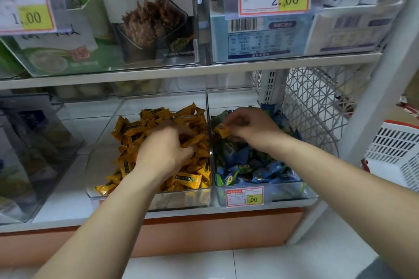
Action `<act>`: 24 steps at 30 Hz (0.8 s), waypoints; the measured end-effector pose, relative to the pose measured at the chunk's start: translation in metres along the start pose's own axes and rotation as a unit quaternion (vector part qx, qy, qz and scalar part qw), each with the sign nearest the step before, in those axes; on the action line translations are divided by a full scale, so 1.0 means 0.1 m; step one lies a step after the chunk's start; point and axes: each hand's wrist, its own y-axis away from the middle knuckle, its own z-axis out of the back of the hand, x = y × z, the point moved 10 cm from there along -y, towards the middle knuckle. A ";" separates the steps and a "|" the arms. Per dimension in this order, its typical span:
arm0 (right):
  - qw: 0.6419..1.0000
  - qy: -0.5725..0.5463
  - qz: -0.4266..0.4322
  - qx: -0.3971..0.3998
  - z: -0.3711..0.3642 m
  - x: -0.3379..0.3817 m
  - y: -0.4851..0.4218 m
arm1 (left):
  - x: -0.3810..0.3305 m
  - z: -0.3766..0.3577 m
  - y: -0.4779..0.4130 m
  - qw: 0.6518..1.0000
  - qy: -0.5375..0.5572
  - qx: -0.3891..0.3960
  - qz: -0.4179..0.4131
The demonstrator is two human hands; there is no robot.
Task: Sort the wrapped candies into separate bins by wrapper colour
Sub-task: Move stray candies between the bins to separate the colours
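Two clear plastic bins stand side by side on the lower shelf. The left bin (pixel 181 201) is heaped with yellow-wrapped candies (pixel 145 124). The right bin (pixel 283 196) holds blue and green wrapped candies (pixel 254 167). My left hand (pixel 165 149) is sunk among the yellow candies with its fingers curled into the pile; whether it holds any is hidden. My right hand (pixel 251 124) hovers over the right bin and pinches one yellow candy (pixel 221 129) near the wall between the bins.
A price tag (pixel 244 196) reading 1.00 is fixed to the right bin's front. The upper shelf (pixel 204 70) carries clear boxes of packaged goods with price tags. A white lattice panel (pixel 313 102) and a white basket (pixel 394 149) are at the right.
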 end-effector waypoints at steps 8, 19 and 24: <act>0.983 -0.179 0.048 0.009 0.06 0.35 0.38 | -0.29 0.22 0.07 0.982 0.167 -0.065 -0.057; 0.990 -0.085 0.003 -0.115 0.40 0.09 0.11 | -0.12 0.22 0.05 0.991 0.123 -0.039 -0.021; 0.973 0.223 0.043 -0.036 0.35 -0.13 -0.35 | -0.11 0.16 0.02 0.998 0.039 -0.043 -0.024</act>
